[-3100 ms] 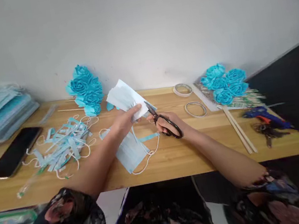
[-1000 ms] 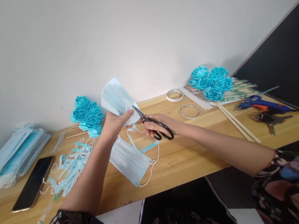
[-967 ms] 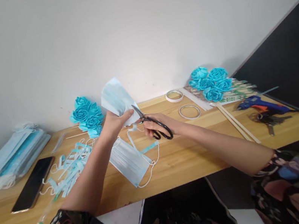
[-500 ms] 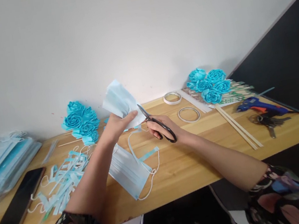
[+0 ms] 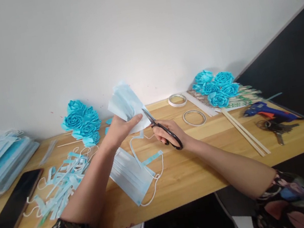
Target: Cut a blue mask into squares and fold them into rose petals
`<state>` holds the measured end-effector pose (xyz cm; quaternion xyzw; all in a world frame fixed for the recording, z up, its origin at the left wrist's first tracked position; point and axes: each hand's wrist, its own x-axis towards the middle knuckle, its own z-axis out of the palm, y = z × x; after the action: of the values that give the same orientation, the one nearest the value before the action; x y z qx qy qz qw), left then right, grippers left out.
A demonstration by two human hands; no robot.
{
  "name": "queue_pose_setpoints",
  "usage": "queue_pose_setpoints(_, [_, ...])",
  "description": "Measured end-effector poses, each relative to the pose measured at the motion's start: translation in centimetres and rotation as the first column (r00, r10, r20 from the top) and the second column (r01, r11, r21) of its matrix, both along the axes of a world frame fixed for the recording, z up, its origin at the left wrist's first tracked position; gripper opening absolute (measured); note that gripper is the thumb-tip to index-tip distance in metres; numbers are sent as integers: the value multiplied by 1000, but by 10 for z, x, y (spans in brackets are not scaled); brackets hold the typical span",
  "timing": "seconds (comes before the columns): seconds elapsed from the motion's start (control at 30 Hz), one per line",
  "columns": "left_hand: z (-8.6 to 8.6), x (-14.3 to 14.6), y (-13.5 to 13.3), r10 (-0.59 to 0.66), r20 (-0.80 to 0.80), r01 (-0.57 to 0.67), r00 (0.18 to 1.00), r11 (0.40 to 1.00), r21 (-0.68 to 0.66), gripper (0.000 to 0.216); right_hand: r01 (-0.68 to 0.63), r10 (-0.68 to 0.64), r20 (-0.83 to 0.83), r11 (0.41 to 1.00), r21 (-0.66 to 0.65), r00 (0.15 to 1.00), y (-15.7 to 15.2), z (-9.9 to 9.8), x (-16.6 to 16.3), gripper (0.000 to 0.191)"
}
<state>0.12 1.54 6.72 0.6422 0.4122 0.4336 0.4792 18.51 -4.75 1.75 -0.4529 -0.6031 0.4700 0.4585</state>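
My left hand (image 5: 124, 129) pinches a light blue face mask (image 5: 127, 101), unfolded and held up above the table. In my right hand (image 5: 172, 132) are black-handled scissors (image 5: 166, 130), their blades at the right edge of that mask. Whether the blades are cutting into it, I cannot tell. A narrow cut strip (image 5: 141, 134) hangs or lies just below the held mask. Another pleated mask (image 5: 133, 177) lies flat beneath my hands, with a strip and a white ear loop beside it.
Left: a stack of masks (image 5: 1, 164), a phone (image 5: 15, 203), a heap of cut strips (image 5: 64, 185). Blue flowers (image 5: 80, 122) stand behind; more flowers (image 5: 216, 87) lie at right. Tape rolls (image 5: 177, 100), wooden sticks (image 5: 245, 131), a glue gun (image 5: 268, 111) and keys (image 5: 278, 129) lie on the right.
The view has shifted slightly. The held mask has turned a little, and its upper part looks more folded. Both hands keep their hold.
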Motion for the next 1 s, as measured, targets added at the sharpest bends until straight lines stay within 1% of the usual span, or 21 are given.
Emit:
queue_pose_setpoints(0.17, [0, 0, -1, 4, 11, -3, 1000, 1000, -24, 62, 13, -13, 3, 1000, 10, 1000, -1, 0, -1, 52])
queue_pose_setpoints(0.37, [-1, -1, 0, -2, 9, 2, 1000, 1000, -22, 63, 35, -35, 10, 999, 20, 999, -2, 0, -2, 50])
queue_pose_setpoints(0.63, [0, -2, 0, 2, 8, -1, 1000, 999, -53, 58, 56, -56, 28, 998, 8, 998, -3, 1, -4, 47])
queue_pose_setpoints(0.77, [-1, -3, 1, -5, 29, 7, 1000, 998, -60, 60, 68, -68, 26, 998, -11, 997, -3, 2, -5, 47])
queue_pose_setpoints(1.0, [-4, -5, 4, -29, 8, 29, 1000, 998, -60, 56, 65, -65, 17, 998, 9, 998, -2, -2, -4, 46])
